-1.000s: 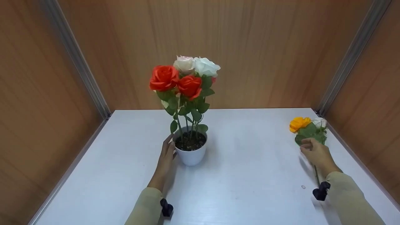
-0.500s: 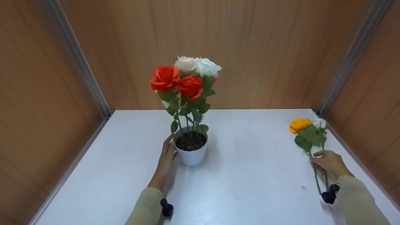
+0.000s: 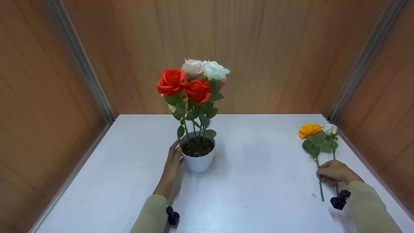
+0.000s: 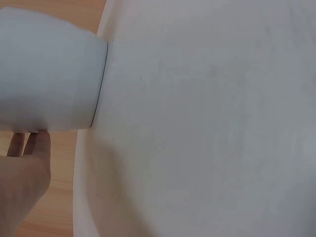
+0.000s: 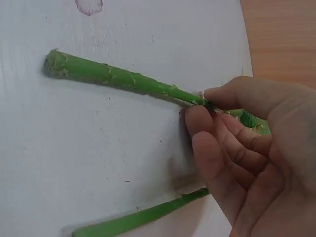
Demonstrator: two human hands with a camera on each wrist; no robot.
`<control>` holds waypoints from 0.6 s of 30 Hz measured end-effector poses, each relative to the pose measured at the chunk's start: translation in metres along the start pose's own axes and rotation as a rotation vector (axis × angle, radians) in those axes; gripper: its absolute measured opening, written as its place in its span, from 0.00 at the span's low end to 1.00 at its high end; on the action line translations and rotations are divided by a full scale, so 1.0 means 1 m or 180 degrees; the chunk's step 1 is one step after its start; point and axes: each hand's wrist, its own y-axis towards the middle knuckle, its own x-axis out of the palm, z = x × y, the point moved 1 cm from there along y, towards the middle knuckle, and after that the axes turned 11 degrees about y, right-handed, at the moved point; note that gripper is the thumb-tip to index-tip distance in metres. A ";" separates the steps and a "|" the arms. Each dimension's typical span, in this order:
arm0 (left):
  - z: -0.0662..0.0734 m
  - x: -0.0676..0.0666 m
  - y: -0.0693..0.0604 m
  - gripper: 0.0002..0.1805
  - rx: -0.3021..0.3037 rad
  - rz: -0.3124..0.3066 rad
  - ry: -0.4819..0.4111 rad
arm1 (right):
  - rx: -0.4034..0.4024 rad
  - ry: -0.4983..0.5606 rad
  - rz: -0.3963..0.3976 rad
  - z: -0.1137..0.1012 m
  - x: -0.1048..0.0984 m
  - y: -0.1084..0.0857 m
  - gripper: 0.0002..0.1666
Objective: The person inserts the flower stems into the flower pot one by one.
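Note:
A white flowerpot [image 3: 199, 163] with dark soil stands left of the table's middle. Several roses rise from it, among them a large red rose [image 3: 171, 81] and a white rose [image 3: 214, 70]. My left hand [image 3: 171, 165] rests its fingers against the pot's left side; the left wrist view shows fairly straight fingertips touching the pot wall [image 4: 49, 74]. At the right, my right hand [image 3: 337, 172] pinches the green stem [image 5: 118, 76] of a yellow rose [image 3: 309, 130] between thumb and fingers. A second white rose [image 3: 330, 129] lies beside it, its stem [image 5: 143, 218] partly behind the hand.
Wood-grain panels [image 3: 258, 58] with grey metal corner strips close in the white table [image 3: 255, 194] at the back and both sides. A small ring-shaped mark [image 3: 313, 195] shows on the table near the rose stems.
My right hand has drawn back from the leaves down to the yellow rose's stem and now pinches it; the stem has shifted left, away from the white rose's. The left hand stays at the pot.

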 end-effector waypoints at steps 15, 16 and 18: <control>-0.001 0.000 0.001 0.32 0.0102 0.0048 -0.0052 | -0.0118 0.0456 -0.0067 -0.009 0.014 0.004 0.28; -0.001 0.001 0.001 0.32 0.0103 0.0046 -0.0046 | -0.0149 0.0471 -0.0099 -0.011 0.015 0.004 0.28; -0.001 0.001 0.002 0.31 0.0054 0.0047 -0.0015 | -0.0194 0.0525 -0.0144 -0.013 0.018 0.005 0.28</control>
